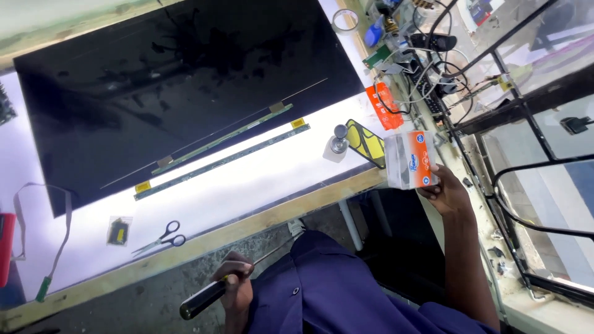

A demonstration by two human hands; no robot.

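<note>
Our right hand (447, 193) grips a clear plastic packet (410, 159) with orange print, held up just past the bench edge (260, 218) beside the dark phone (365, 142) — we judge a firm pinch low on it keeps it steady. Our left hand (235, 283) is closed round a screwdriver (213, 291) down by the lap — best keep its tip clear of the large black panel (179, 80).

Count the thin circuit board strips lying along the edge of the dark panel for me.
2. The upper strip lies on the dark panel near its edge; the lower strip lies beside it on the white table. More may be hidden.
</note>
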